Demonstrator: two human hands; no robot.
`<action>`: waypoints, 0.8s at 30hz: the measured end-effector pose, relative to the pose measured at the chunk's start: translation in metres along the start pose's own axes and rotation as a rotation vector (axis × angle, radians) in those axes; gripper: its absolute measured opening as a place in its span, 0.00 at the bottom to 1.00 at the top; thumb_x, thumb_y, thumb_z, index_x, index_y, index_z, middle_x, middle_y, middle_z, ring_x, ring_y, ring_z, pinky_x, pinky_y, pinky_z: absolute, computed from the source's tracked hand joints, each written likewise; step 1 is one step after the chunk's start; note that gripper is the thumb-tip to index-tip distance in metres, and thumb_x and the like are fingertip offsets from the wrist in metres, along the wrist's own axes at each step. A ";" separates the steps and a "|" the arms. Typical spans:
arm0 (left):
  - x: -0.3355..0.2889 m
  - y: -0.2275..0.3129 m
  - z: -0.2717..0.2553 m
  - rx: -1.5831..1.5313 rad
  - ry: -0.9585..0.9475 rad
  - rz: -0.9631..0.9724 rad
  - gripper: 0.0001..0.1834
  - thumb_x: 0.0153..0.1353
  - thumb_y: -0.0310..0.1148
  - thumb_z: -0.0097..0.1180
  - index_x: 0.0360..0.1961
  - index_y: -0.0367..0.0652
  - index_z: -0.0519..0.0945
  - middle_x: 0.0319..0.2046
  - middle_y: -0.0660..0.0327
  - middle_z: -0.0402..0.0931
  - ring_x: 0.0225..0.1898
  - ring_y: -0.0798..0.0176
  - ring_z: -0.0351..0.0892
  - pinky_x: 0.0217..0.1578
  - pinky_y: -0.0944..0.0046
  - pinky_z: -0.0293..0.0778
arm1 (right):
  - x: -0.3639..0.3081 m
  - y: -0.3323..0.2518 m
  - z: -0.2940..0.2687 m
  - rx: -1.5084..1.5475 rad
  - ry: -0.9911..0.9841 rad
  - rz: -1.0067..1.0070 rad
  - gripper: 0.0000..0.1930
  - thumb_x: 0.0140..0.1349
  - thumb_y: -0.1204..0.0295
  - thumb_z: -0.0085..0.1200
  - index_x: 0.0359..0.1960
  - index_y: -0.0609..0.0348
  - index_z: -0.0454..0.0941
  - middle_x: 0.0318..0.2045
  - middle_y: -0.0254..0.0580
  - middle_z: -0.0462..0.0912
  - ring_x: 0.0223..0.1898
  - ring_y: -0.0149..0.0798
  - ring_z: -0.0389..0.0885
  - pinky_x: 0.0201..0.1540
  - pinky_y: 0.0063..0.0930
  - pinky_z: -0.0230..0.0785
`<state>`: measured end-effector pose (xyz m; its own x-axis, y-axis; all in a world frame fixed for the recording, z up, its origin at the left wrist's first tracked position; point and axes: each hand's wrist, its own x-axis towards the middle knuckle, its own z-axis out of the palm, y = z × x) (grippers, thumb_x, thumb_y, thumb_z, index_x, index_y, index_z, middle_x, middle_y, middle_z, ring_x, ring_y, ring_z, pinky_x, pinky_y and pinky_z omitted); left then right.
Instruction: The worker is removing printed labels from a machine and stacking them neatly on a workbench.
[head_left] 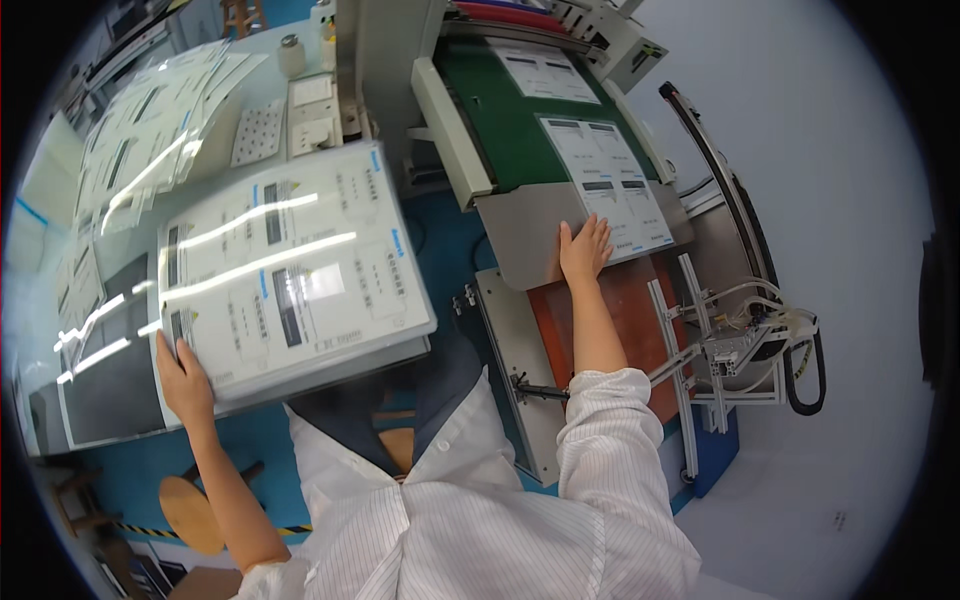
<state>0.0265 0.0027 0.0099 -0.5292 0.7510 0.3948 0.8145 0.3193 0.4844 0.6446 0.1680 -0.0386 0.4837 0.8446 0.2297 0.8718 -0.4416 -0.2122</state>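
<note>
A thick stack of glossy printed sheets [330, 260] lies at the near right of the table, below a glare of ceiling lights. My left hand [186, 385] touches its lower left corner, thumb and fingers apart along the edge. Over at the machine, my right hand [586, 250] rests with outstretched fingers at the near left edge of a white printed sheet [622, 190]. That sheet lies partly on a green conveyor belt [480, 110] and partly on a grey metal plate [515, 235]. Another printed sheet [543, 70] lies farther up the belt.
Loose printed sheets [150, 120] fan out at the table's far left. A small bottle [291, 57] stands at its back. Below the plate is an orange-brown surface [640, 330], flanked by a metal frame with hoses [745, 345]. Wooden stools [195, 510] stand under the table.
</note>
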 end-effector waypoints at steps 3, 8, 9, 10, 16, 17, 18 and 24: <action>-0.003 0.008 -0.006 0.003 -0.008 -0.052 0.27 0.70 0.42 0.43 0.64 0.36 0.66 0.61 0.46 0.69 0.61 0.46 0.69 0.60 0.57 0.64 | 0.011 0.003 0.001 -0.002 0.020 0.060 0.37 0.68 0.48 0.41 0.71 0.60 0.50 0.72 0.56 0.49 0.74 0.52 0.43 0.72 0.55 0.34; -0.001 0.013 -0.005 0.032 -0.049 -0.080 0.26 0.70 0.40 0.41 0.65 0.37 0.65 0.61 0.48 0.68 0.61 0.47 0.70 0.58 0.57 0.66 | 0.009 0.011 0.003 0.005 -0.018 0.122 0.35 0.69 0.49 0.37 0.70 0.59 0.52 0.71 0.54 0.51 0.73 0.52 0.45 0.71 0.56 0.35; 0.000 0.014 -0.005 0.030 -0.049 -0.079 0.26 0.70 0.40 0.42 0.65 0.37 0.65 0.61 0.48 0.68 0.61 0.47 0.70 0.58 0.57 0.66 | 0.007 0.011 0.003 0.032 -0.011 0.087 0.35 0.69 0.50 0.37 0.70 0.60 0.53 0.71 0.54 0.52 0.73 0.52 0.46 0.71 0.55 0.35; 0.001 0.016 -0.004 0.028 -0.046 -0.084 0.26 0.70 0.40 0.42 0.65 0.37 0.65 0.61 0.48 0.68 0.61 0.47 0.70 0.58 0.57 0.66 | 0.003 0.013 0.002 0.058 -0.005 0.053 0.34 0.69 0.51 0.38 0.70 0.60 0.54 0.71 0.54 0.53 0.73 0.51 0.47 0.71 0.55 0.36; -0.003 0.009 -0.007 0.073 0.031 -0.028 0.26 0.69 0.39 0.44 0.63 0.37 0.67 0.58 0.47 0.71 0.56 0.44 0.73 0.55 0.55 0.69 | -0.074 0.005 -0.020 0.112 -0.076 -0.179 0.33 0.68 0.54 0.41 0.69 0.62 0.56 0.69 0.59 0.55 0.72 0.55 0.48 0.71 0.52 0.37; -0.002 0.010 -0.005 0.080 0.037 -0.044 0.26 0.69 0.39 0.44 0.63 0.37 0.67 0.58 0.47 0.71 0.56 0.44 0.73 0.55 0.55 0.69 | -0.085 0.004 -0.029 0.134 -0.109 -0.235 0.33 0.68 0.55 0.43 0.69 0.63 0.56 0.69 0.61 0.55 0.72 0.57 0.48 0.71 0.52 0.38; -0.003 0.012 -0.004 0.063 0.037 -0.046 0.25 0.68 0.39 0.45 0.63 0.37 0.68 0.57 0.47 0.72 0.56 0.44 0.73 0.54 0.55 0.69 | -0.094 0.005 -0.037 0.135 -0.114 -0.254 0.33 0.68 0.55 0.43 0.69 0.63 0.56 0.69 0.61 0.55 0.72 0.57 0.48 0.71 0.52 0.38; 0.000 0.026 -0.012 0.028 0.013 -0.091 0.26 0.68 0.41 0.46 0.62 0.37 0.69 0.57 0.46 0.72 0.58 0.45 0.72 0.56 0.56 0.68 | -0.105 0.021 -0.043 0.117 -0.116 -0.396 0.31 0.57 0.89 0.40 0.66 0.66 0.58 0.67 0.61 0.59 0.69 0.56 0.55 0.71 0.41 0.47</action>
<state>0.0452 0.0036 0.0320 -0.6040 0.7108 0.3605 0.7692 0.4016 0.4970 0.6155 0.0576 -0.0266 0.0956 0.9735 0.2079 0.9704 -0.0446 -0.2375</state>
